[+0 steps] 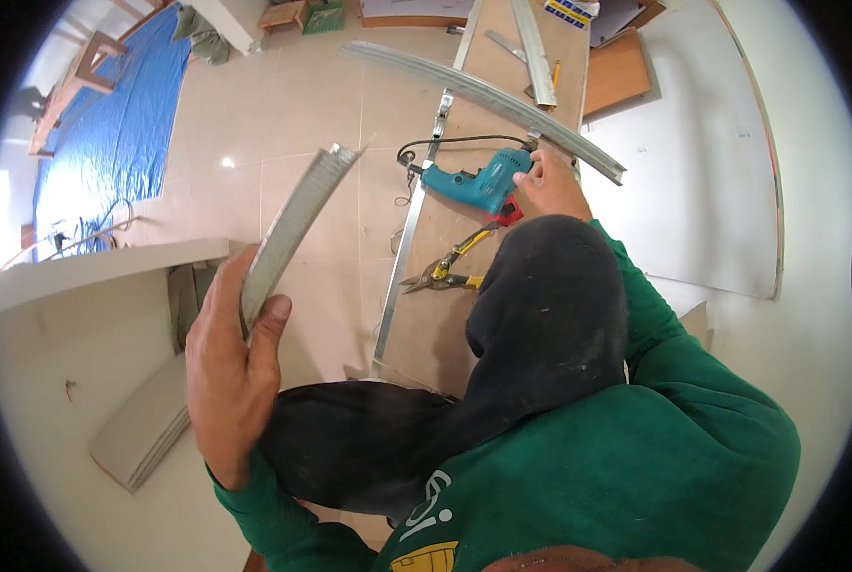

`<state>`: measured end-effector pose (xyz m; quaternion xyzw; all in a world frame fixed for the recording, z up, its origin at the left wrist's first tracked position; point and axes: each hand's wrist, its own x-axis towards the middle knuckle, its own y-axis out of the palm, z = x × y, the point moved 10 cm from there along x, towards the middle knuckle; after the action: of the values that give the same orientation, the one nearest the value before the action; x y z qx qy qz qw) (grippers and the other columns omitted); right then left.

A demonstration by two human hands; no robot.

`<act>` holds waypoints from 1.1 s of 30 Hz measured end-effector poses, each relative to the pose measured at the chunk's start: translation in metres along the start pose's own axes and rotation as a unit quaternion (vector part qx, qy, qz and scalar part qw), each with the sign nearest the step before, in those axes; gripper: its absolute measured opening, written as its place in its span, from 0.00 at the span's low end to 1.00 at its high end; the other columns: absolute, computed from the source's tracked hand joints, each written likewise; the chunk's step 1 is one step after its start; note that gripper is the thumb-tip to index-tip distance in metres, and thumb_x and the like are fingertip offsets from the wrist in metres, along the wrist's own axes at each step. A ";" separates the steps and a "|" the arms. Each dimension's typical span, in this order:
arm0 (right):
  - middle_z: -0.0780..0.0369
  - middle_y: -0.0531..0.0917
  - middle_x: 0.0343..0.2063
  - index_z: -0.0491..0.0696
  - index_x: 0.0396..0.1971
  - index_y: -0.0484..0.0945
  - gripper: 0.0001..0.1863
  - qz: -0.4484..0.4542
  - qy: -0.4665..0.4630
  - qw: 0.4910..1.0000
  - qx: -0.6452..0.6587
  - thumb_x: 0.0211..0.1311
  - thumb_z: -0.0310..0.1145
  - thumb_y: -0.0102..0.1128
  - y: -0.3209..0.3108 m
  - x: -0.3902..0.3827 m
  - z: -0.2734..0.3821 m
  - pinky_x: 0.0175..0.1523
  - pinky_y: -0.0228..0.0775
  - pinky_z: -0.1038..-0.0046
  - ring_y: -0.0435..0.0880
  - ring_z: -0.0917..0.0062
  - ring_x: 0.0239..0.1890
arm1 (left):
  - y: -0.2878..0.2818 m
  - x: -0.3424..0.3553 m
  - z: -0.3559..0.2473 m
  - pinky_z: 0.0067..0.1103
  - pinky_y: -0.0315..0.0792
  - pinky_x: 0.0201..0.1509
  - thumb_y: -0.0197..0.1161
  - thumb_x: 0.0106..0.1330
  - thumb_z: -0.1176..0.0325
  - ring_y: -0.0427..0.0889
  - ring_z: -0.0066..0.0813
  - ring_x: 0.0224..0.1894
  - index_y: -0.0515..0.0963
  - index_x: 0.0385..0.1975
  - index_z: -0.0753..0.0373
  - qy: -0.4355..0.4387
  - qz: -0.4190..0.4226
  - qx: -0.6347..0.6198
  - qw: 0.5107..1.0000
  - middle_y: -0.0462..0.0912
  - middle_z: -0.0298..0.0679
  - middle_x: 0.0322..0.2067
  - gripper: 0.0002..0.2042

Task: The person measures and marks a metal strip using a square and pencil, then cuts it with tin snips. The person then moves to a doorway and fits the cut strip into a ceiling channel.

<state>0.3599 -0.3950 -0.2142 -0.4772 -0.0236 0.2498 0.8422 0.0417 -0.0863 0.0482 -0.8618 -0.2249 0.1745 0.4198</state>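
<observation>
My left hand [230,367] is closed around the lower end of a short metal channel [297,224], which is raised at a tilt over the tiled floor. My right hand [552,188] has its fingers curled against the front end of a teal corded power drill [488,181]; part of the grip is hidden. The drill lies on its side on a narrow bench [445,329]. Yellow-and-black tin snips [442,270] rest below it, jaws to the left. A red object [509,211] sits partly hidden beside my knee. Beyond the drill, a long metal channel [492,95] crosses the bench.
Another metal channel [533,52], a square [505,45] and a pencil [556,73] lie at the bench's far end. A metal strip [402,267] runs along its left side. Stacked grey panels [144,424] stand at left. A blue sheet [111,133] covers floor at far left.
</observation>
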 end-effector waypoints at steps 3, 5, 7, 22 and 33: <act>0.54 0.87 0.40 0.40 0.58 0.81 0.26 0.012 -0.040 0.992 0.122 0.72 0.43 0.74 -0.006 0.024 0.010 0.53 0.81 0.63 0.88 0.67 0.44 | 0.006 -0.024 0.004 0.42 0.79 0.58 0.67 0.75 0.69 0.87 0.59 0.51 0.78 0.67 0.58 -0.012 -0.037 0.032 0.999 0.86 0.54 0.52 0.21; 0.55 0.88 0.40 0.41 0.58 0.82 0.25 0.098 -0.117 0.981 0.120 0.72 0.44 0.74 -0.025 0.020 0.083 0.54 0.81 0.63 0.88 0.67 0.45 | 0.018 -0.029 0.014 0.41 0.79 0.56 0.67 0.74 0.70 0.86 0.59 0.50 0.78 0.67 0.56 -0.022 -0.016 0.093 0.995 0.86 0.52 0.52 0.22; 0.56 0.89 0.42 0.41 0.57 0.83 0.25 0.230 -0.192 0.948 0.111 0.72 0.46 0.72 -0.020 0.007 0.146 0.58 0.80 0.64 0.89 0.69 0.48 | 0.019 -0.032 0.021 0.40 0.79 0.55 0.68 0.74 0.71 0.86 0.58 0.49 0.78 0.67 0.55 -0.028 -0.012 0.136 0.990 0.86 0.50 0.50 0.22; 0.42 0.73 0.65 0.38 0.78 0.57 0.49 0.426 -0.341 0.798 -0.255 0.57 0.28 0.71 0.182 -0.118 0.105 0.67 0.71 0.41 0.76 0.44 0.68 | 0.042 -0.031 0.059 0.44 0.81 0.51 0.65 0.76 0.65 0.89 0.55 0.48 0.78 0.60 0.61 -0.136 0.147 0.063 0.978 0.86 0.50 0.45 0.16; 0.35 0.84 0.47 0.35 0.52 0.71 0.23 0.343 -0.132 0.924 -0.104 0.61 0.31 0.64 0.070 -0.020 0.229 0.59 0.79 0.49 0.86 0.38 0.53 | 0.031 -0.059 0.082 0.50 0.81 0.51 0.63 0.79 0.61 0.89 0.62 0.47 0.74 0.62 0.62 -0.252 0.003 -0.066 0.965 0.86 0.54 0.47 0.18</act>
<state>0.2510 -0.1928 -0.1430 -0.5036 0.0051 0.5800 0.6403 -0.0405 -0.0818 -0.0184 -0.8164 -0.3315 0.3725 0.2913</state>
